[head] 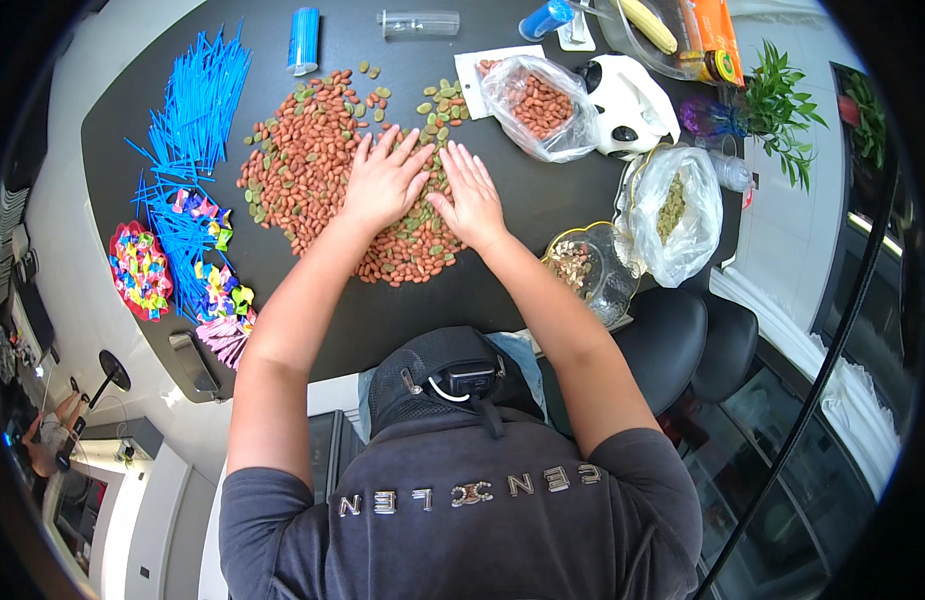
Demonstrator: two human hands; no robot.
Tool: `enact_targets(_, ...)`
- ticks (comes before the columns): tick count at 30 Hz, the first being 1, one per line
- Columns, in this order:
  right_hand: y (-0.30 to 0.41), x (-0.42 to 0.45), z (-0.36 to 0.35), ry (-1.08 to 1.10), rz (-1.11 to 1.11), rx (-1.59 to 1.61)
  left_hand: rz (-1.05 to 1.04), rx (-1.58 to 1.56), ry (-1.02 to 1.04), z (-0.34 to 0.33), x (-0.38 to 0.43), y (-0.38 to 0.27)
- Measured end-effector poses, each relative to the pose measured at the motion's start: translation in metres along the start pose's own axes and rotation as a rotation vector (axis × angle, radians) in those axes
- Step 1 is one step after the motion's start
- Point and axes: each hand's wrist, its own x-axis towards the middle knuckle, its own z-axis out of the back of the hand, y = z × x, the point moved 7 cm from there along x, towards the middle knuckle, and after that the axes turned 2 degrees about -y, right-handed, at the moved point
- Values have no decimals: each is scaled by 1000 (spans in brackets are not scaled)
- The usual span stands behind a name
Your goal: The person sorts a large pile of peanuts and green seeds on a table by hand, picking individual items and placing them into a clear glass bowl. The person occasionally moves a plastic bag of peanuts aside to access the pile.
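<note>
Reddish-brown peanuts (320, 142) lie in a wide, loose spread on the dark table, mixed with flat green beans (441, 101). My left hand (385, 180) rests palm down on the middle of the spread, fingers slightly apart. Close beside it on the right, my right hand (470, 191) lies palm down at the edge of the spread, its thumb pointing towards the left hand. What is under the palms is hidden. To the right, a clear plastic bag (571, 142) holds more peanuts, and another clear bag (684, 255) holds small green pieces.
Blue plastic sticks (200, 105), folded paper pieces (222, 289) and a red dish (117, 251) lie left. A phone (192, 364) is at the near left edge. A glass bowl (612, 289) with shells, a white panda-like object (631, 94) and a plastic container (684, 64) with corn stand right.
</note>
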Motion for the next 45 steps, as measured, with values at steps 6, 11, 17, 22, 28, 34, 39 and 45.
enact_targets(6, 16, -15, 1, 149, 89, 127, 57, -96, -99, 37, -39, 16)
enact_targets(11, -2, 57, 39, 7, 65, 96, 557, -81, -520, 62, -91, 164)
enact_targets(17, -16, 100, 0, 182, 19, -194, 525, -101, -287, 24, -85, 185)
enact_targets(22, -2, 65, -17, 169, 152, -217, 457, -160, -284, 17, -81, 133)
enact_targets(28, 13, 33, -14, 198, 166, -91, 398, -214, -199, 7, -92, 89)
enact_targets(34, 15, -8, 59, -72, -9, 76, 261, -125, -315, 34, -108, 37)
enact_targets(39, 19, -84, 61, 138, -69, 129, 58, -212, -273, 37, -133, -31)
enact_targets(45, 27, -147, 11, 375, -77, -6, 15, -335, -94, 3, -150, -80)
